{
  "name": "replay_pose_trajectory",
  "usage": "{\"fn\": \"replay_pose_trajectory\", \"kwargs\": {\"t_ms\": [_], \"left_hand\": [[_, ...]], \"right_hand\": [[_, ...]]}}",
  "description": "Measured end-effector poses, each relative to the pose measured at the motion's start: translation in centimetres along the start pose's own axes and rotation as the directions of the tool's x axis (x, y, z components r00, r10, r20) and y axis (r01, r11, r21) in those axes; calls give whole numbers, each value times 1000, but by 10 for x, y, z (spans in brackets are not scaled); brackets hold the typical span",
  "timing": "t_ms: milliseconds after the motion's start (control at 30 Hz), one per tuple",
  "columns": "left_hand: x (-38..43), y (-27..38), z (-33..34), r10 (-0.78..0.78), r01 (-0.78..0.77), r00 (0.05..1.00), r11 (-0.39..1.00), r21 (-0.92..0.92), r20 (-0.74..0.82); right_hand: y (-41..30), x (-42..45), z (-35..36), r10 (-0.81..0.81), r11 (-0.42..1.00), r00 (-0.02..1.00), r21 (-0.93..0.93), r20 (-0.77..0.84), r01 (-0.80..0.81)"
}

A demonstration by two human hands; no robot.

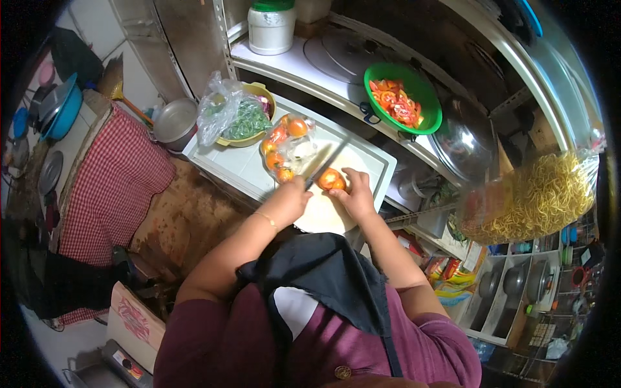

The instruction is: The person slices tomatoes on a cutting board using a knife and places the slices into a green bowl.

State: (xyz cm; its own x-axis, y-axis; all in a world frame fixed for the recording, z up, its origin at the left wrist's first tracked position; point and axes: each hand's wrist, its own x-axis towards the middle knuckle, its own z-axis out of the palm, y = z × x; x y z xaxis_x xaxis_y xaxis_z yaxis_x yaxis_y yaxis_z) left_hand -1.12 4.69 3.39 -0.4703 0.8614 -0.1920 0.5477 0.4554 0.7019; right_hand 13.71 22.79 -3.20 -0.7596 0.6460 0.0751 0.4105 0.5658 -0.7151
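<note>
My left hand [288, 196] grips a kitchen knife [328, 162], its dark blade slanting up and away to the right. Over a round pale chopping board [326, 213], my right hand [358, 193] curls its thumb and fingers around a tomato [332, 179]. That tomato looks cut, with a pale inner face showing. The blade is just left of it; whether they touch I cannot tell. Whole tomatoes in a clear plastic bag [286, 145] lie beside the board's far left side. Both board and bag rest on a white tray-like tabletop [242, 162].
A green plastic basin [433, 116] of cut tomatoes sits on the shelf [310, 72], near scissors [369, 114] and a metal lid [463, 138]. A yellowish bowl [242, 141] holds leafy greens. An aluminium pot [175, 121] stands left. Bagged yellow noodles [538, 203] are at right.
</note>
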Motion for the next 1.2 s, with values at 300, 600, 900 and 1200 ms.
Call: {"fn": "replay_pose_trajectory", "kwargs": {"t_ms": [300, 600, 900, 1200], "left_hand": [[-25, -44, 22, -87, 91, 993, 995, 48, -79], [-22, -40, 32, -104, 108, 991, 993, 47, -87], [-27, -35, 20, -146, 134, 974, 988, -81, -173], [-35, -57, 26, -70, 61, 964, 997, -44, -256]], "right_hand": [[-26, 27, -14, 61, 982, 925, -187, 374, 11], [-16, 1, 8, -100, 990, 994, -98, 39, 104], [-43, -3, 16, -389, 901, 921, -224, -32, 372], [-46, -2, 26, -260, 892, 965, -370, 47, 258]]}}
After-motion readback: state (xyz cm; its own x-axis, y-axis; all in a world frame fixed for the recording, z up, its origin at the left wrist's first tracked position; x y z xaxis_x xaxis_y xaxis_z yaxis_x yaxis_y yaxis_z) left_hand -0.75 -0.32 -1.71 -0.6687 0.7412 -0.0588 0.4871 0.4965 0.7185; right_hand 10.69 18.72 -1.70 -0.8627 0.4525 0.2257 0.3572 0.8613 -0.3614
